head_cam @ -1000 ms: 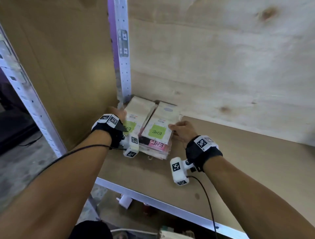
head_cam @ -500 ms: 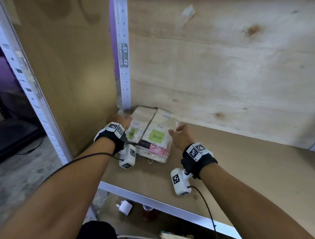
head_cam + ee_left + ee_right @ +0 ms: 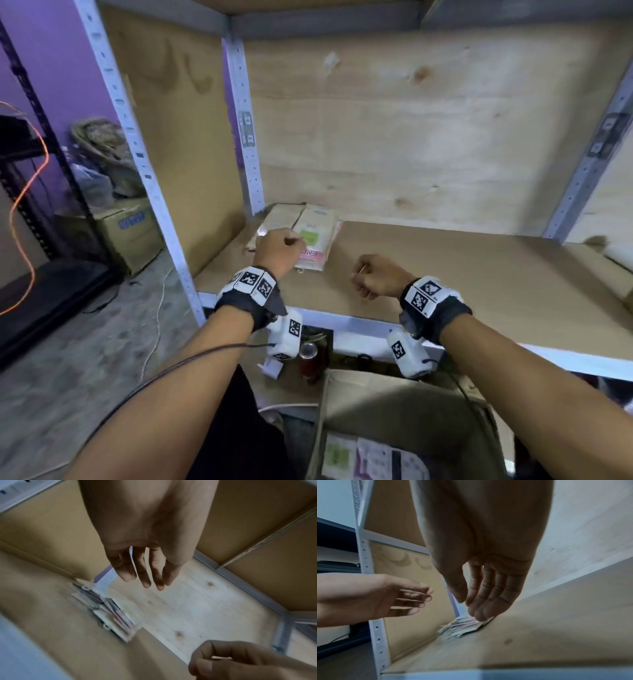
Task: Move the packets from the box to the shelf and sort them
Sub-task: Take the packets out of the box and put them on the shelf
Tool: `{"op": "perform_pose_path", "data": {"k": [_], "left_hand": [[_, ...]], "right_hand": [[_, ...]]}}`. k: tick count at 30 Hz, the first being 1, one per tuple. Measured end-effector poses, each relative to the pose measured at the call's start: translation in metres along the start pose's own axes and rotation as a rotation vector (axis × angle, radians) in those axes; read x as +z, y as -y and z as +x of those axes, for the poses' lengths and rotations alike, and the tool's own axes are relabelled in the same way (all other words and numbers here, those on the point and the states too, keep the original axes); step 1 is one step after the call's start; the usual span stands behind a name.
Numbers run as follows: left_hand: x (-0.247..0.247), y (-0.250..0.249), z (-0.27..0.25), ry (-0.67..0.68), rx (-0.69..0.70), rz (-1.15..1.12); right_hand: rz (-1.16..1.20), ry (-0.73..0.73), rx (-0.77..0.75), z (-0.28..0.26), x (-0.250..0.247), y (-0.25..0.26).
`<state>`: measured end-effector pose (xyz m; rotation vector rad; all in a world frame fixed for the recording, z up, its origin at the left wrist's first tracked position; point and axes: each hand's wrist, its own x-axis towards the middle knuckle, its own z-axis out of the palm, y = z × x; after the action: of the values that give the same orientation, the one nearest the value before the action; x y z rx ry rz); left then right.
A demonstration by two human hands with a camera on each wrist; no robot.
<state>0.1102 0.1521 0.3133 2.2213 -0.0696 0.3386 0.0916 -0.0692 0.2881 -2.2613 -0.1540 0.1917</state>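
- I had both hands clear of the packets; my left hand (image 3: 280, 247) hung above the shelf board (image 3: 462, 274) with the fingers (image 3: 145, 574) loose and spread, holding nothing; in the head view it sat in front of the near edge of the pile, and I could not tell from there whether it touched it; the left wrist view showed air between fingertips and pile.
- My right hand (image 3: 373, 275) hovered over bare board to the right of the pile, apart from it; its fingers (image 3: 488, 601) were relaxed and nearly straight, gripping nothing.
- The stack of packets (image 3: 308, 236) lay flat in the back left corner of the shelf, tucked against the side panel and the perforated white upright (image 3: 245, 130); I judged that corner was chosen so two walls squared the stack; the top packets showed a green label, a pink-edged one lay lower down.
- The packet edges (image 3: 460, 628) were fanned unevenly in the right wrist view, so the pile looked roughly set, not tidy.
- The cardboard box (image 3: 394, 411) stood open below the shelf front with more packets (image 3: 370, 459) inside; I judged the task was part done, and that empty hands suited reaching down for the next lot.
- A red can (image 3: 310, 359) stood on the level below, beside the box.
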Motion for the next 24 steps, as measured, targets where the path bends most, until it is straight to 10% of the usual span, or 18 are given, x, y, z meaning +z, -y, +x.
{"op": "perform_pose_path", "data": {"k": [11, 24], "left_hand": [[0.072, -0.001, -0.141, 0.365, -0.023, 0.067], [0.191, 0.067, -0.189, 0.789, -0.169, 0.218]], "right_hand": [[-0.115, 0.114, 0.105, -0.129, 0.011, -0.065], [-0.223, 0.324, 0.408, -0.129, 0.096, -0.202]]}}
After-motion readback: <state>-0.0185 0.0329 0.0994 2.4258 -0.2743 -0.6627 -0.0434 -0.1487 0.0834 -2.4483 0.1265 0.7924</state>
